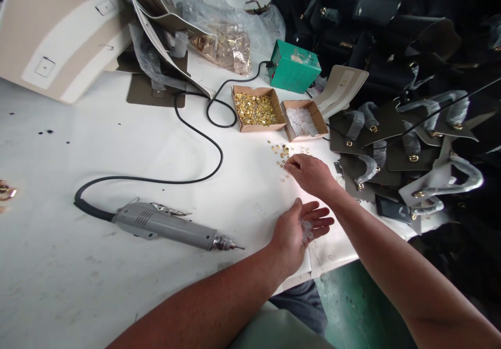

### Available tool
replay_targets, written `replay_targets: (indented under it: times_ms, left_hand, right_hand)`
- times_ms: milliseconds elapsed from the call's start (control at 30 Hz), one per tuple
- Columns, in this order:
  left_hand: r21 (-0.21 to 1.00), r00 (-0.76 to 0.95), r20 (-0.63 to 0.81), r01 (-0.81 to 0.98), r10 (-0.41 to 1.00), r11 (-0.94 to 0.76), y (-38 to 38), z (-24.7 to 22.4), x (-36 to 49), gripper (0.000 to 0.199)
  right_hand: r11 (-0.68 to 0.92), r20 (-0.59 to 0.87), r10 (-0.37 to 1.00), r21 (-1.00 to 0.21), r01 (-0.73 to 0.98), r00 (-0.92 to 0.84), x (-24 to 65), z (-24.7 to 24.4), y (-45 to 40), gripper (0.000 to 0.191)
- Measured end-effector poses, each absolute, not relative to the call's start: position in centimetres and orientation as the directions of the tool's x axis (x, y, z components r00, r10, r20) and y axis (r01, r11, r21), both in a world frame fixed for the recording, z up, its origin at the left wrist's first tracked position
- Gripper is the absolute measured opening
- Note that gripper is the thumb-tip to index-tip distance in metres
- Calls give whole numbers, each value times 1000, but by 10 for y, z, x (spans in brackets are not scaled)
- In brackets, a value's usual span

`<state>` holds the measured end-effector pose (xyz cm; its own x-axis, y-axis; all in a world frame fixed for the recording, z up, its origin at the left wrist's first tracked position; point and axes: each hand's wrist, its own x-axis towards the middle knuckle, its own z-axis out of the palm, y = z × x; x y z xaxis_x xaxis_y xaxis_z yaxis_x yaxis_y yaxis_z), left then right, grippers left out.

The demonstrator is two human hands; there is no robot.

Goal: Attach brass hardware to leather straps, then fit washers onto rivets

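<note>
My left hand (293,234) is turned palm up over the table's front edge, fingers slightly curled. Several small translucent plastic washers (307,229) lie in that palm. Beyond it, my right hand (311,174) reaches down to the tabletop with its fingertips pinched together; what they hold, if anything, is hidden. Right at those fingertips is a scatter of small gold metal pieces (282,153), with a few clear washers (305,151) among and beside them. Behind are a cardboard tray of gold pieces (261,128) and a cardboard tray of clear washers (307,136).
A grey electric screwdriver (168,226) lies at left, its black cable (221,153) looping to a green power box (295,67). Beige panels (66,31) and a bag of metal parts (230,46) stand behind. Dark pieces with wrapped handles (410,145) crowd the right.
</note>
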<state>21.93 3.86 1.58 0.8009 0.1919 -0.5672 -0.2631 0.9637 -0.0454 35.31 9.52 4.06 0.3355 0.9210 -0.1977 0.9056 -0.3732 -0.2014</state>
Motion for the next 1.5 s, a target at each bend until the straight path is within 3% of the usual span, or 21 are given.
replay_targets:
  times_ms: [300, 633, 800, 1100, 1500]
  left_hand:
    - [-41, 794, -576, -263, 192, 964, 40, 18, 218, 45]
    - [-49, 809, -552, -273, 201, 961, 36, 11, 221, 45]
    - [-38, 809, -552, -268, 204, 963, 37, 13, 220, 46]
    - [-41, 817, -538, -271, 207, 962, 36, 10, 221, 46]
    - [-48, 812, -548, -269, 200, 962, 37, 12, 222, 47]
  right_hand:
    - [-420, -209, 904, -264, 869, 373, 357, 43, 97, 22]
    - [-419, -160, 905, -165, 893, 395, 351, 38, 95, 21]
    - [-435, -118, 900, -183, 882, 420, 349, 38, 94, 16]
    - [-445, -170, 894, -216, 869, 415, 349, 38, 93, 22]
    - [-411, -48, 911, -214, 886, 411, 348, 34, 88, 18]
